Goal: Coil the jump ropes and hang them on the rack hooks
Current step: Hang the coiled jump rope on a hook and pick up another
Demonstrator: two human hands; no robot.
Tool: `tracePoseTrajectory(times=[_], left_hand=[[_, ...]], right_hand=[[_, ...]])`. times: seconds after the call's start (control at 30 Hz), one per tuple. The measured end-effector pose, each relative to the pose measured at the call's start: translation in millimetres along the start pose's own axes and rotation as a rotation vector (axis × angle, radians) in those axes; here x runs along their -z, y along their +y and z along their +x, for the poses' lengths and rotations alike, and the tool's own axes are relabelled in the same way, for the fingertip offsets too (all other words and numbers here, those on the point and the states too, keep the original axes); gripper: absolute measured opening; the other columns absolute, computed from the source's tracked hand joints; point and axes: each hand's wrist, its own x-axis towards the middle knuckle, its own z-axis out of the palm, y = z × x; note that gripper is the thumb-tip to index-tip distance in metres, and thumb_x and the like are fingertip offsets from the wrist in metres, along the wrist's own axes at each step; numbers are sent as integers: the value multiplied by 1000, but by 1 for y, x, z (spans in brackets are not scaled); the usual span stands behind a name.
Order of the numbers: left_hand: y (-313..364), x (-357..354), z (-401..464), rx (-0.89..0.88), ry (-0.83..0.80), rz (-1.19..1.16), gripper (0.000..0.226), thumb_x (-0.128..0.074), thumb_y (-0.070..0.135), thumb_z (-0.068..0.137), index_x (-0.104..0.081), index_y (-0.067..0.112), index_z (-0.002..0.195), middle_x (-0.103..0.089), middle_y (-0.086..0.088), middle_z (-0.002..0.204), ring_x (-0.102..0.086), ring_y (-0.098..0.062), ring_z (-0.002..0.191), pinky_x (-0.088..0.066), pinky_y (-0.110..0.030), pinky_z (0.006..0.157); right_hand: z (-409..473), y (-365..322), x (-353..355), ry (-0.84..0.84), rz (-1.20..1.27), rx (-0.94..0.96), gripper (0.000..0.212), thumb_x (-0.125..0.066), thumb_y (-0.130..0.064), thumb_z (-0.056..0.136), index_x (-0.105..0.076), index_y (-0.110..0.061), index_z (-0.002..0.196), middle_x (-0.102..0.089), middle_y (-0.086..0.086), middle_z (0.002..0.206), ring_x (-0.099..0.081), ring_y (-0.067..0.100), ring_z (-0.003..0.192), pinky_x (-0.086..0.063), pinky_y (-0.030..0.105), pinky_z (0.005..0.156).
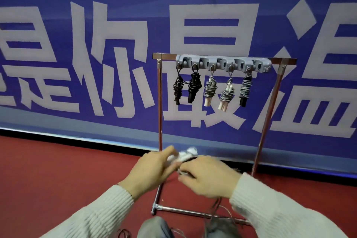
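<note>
From the head view I see both hands low in the middle, close together in front of the rack (222,59). My left hand (152,170) has its fingers curled round the pale handles of a jump rope (186,155), thumb on top. My right hand (208,176) sits just beside it, knuckles up, fingers bent down over the dark cord under those handles; motion blur hides exactly how they pinch it. Loose cord (218,210) trails from under the right hand to the red floor (58,170), crossing the rack's bottom bar near its right end.

The rack stands on the floor against a blue banner (96,54) with large pale characters. A grey hook strip (224,63) sits on the top bar, nearer its right end. Five coiled ropes hang from it side by side: from the left, a black coil (178,88), a second black coil (194,86), a grey coil with pale handles (210,90), another grey coil with pale handles (227,93) hanging tilted, and a grey coil with dark handles (245,88). Cream ribbed sleeves (100,216) cover both my forearms.
</note>
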Motion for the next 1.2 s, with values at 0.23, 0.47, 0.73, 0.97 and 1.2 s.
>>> tracePoseTrajectory(times=[0.23, 0.47, 0.73, 0.97, 1.2], left_hand=[[32, 19, -28, -202, -176, -386, 12, -66, 41, 94, -58, 42, 103, -61, 8, 71, -52, -17, 59, -42, -36, 56], [46, 21, -13, 172, 125, -1101, 12, -65, 28, 99, -58, 20, 106, -58, -6, 66, -31, -17, 50, -26, -22, 44], [12, 8, -5, 176, 33, -124, 28, -54, 60, 95, -57, 35, 107, -69, 10, 74, -60, -10, 64, -46, -30, 59], [23, 31, -27, -137, -363, -340, 12, -64, 37, 96, -67, 26, 98, -62, 4, 72, -47, -8, 56, -40, -31, 56], [41, 40, -33, 106, -55, -1074, 21, -67, 43, 83, -65, 23, 85, -60, -9, 66, -35, -13, 46, -28, -19, 43]], right_hand=[[11, 34, 31, -16, 725, -85, 21, -81, -28, 85, -66, -14, 78, -60, -5, 65, -52, 9, 62, -42, 26, 64], [1, 0, -27, 71, 1083, -290, 31, -47, -34, 106, -63, -25, 80, -44, -8, 54, -31, 7, 42, -26, 24, 44], [-9, -12, -3, 89, 25, -40, 23, -41, -40, 97, -54, -25, 85, -66, 0, 89, -61, 28, 87, -40, 38, 68], [4, 13, 41, -128, 484, 20, 15, -69, -23, 89, -66, -23, 75, -61, -4, 64, -52, 9, 60, -47, 38, 64], [-4, 4, -3, -97, 1231, -118, 27, -56, -44, 100, -69, -28, 83, -45, 3, 66, -30, 11, 46, -25, 21, 41]])
